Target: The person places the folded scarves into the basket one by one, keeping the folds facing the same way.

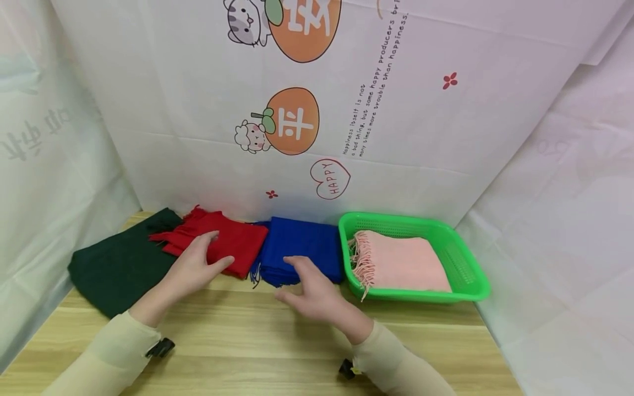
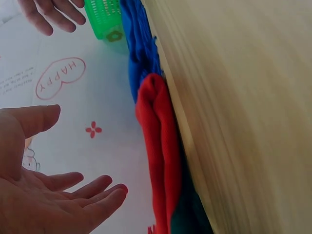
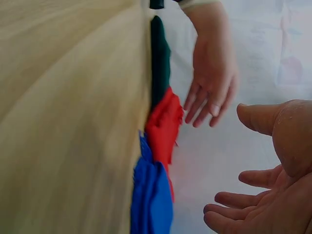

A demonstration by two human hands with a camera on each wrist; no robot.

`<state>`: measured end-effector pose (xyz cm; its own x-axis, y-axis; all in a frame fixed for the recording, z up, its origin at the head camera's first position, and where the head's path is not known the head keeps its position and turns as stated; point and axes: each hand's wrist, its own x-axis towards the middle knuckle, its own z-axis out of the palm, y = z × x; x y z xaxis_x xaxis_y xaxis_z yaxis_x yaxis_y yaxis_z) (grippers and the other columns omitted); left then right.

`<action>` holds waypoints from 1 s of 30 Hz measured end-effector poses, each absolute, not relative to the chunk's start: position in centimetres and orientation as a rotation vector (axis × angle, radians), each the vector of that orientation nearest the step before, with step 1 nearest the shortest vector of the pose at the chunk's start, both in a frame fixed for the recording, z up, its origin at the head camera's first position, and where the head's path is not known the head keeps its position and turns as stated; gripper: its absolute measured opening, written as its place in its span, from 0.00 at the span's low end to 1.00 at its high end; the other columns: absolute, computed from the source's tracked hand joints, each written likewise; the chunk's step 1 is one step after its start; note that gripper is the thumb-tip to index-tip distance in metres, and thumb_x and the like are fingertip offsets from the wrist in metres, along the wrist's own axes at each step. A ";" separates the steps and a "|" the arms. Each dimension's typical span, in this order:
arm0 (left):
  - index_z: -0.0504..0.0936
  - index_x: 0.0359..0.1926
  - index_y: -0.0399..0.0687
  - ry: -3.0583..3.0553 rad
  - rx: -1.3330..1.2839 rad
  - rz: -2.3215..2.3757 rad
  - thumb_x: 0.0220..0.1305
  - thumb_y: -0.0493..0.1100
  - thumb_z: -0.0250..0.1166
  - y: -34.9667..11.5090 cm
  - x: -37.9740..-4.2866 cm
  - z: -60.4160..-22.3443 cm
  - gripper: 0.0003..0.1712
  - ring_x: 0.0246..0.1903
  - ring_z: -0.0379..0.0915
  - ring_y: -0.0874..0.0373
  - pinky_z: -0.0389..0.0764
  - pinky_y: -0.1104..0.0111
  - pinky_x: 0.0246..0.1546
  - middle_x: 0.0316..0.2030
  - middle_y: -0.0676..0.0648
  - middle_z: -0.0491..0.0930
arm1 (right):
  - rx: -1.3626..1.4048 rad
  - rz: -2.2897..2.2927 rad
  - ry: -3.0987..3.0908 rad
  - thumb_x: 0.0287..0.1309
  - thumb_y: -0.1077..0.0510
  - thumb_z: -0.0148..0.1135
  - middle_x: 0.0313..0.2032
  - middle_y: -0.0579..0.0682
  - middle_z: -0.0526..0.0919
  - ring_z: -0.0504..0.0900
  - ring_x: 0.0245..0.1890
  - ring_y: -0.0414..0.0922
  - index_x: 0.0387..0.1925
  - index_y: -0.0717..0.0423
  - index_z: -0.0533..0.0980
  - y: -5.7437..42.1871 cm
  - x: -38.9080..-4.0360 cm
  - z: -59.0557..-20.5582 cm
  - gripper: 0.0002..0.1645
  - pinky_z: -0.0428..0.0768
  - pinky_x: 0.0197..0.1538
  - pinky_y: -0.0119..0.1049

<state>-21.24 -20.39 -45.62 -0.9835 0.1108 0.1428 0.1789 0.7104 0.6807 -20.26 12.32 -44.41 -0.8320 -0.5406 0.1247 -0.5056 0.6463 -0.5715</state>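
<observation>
My left hand (image 1: 194, 267) hovers over the front of the folded red scarf (image 1: 238, 239), thumb apart from the relaxed fingers and nothing held. Close to the folded blue scarf (image 1: 302, 242) is my right hand (image 1: 317, 291), also bare, its fingertips overlapping the scarf's front in the head view. Both wrist views show gaps between the hands and the cloths. A dark green folded cloth (image 1: 124, 264) lies at the far left, partly under the red scarf's fringe. At right, a folded pink scarf (image 1: 406, 264) with a fringed left end lies in a green basket (image 1: 470, 269).
A wood-grain table (image 1: 238, 330) carries the row of cloths and the basket along its back. Behind it stands a white printed sheet (image 1: 396, 181), and white sheets hang on both sides. Small black clips (image 1: 160, 347) sit at my sleeves.
</observation>
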 end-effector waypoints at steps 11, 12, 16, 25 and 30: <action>0.57 0.84 0.27 -2.832 -0.205 -1.070 0.80 0.61 0.68 -23.8 -21.6 -46.0 0.54 0.73 0.66 0.25 0.71 0.29 0.70 0.76 0.23 0.66 | -1.043 -0.729 2.791 0.74 0.37 0.73 0.81 0.56 0.68 0.69 0.80 0.54 0.85 0.53 0.64 8.6 -19.8 -46.0 0.50 0.75 0.77 0.52; 0.57 0.84 0.27 -2.832 -0.202 -1.071 0.80 0.62 0.68 -24.1 -21.7 -46.0 0.54 0.73 0.66 0.25 0.71 0.29 0.70 0.76 0.23 0.66 | -1.061 -0.713 2.790 0.74 0.36 0.73 0.81 0.55 0.68 0.70 0.80 0.54 0.84 0.53 0.65 8.3 -19.7 -46.1 0.50 0.75 0.77 0.51; 0.58 0.83 0.26 -2.841 -0.185 -1.075 0.80 0.63 0.67 -25.5 -22.1 -46.0 0.54 0.71 0.68 0.24 0.73 0.29 0.69 0.76 0.22 0.66 | -1.110 -0.630 2.779 0.73 0.33 0.72 0.80 0.52 0.69 0.69 0.80 0.50 0.84 0.51 0.65 6.8 -19.4 -46.4 0.51 0.76 0.76 0.48; 0.57 0.81 0.20 -2.868 -0.143 -0.990 0.81 0.62 0.66 -27.9 -23.3 -45.9 0.55 0.72 0.63 0.21 0.68 0.27 0.70 0.76 0.18 0.62 | -1.232 -0.528 2.725 0.75 0.31 0.69 0.81 0.49 0.66 0.68 0.80 0.47 0.86 0.50 0.63 4.2 -19.3 -47.4 0.51 0.74 0.77 0.42; 0.55 0.81 0.18 -2.885 -0.108 -0.968 0.83 0.62 0.64 -29.4 -23.9 -45.8 0.55 0.73 0.60 0.19 0.66 0.26 0.71 0.76 0.17 0.61 | -1.304 -0.489 2.705 0.75 0.30 0.67 0.81 0.48 0.67 0.69 0.79 0.45 0.85 0.51 0.64 3.0 -19.4 -47.7 0.51 0.72 0.77 0.38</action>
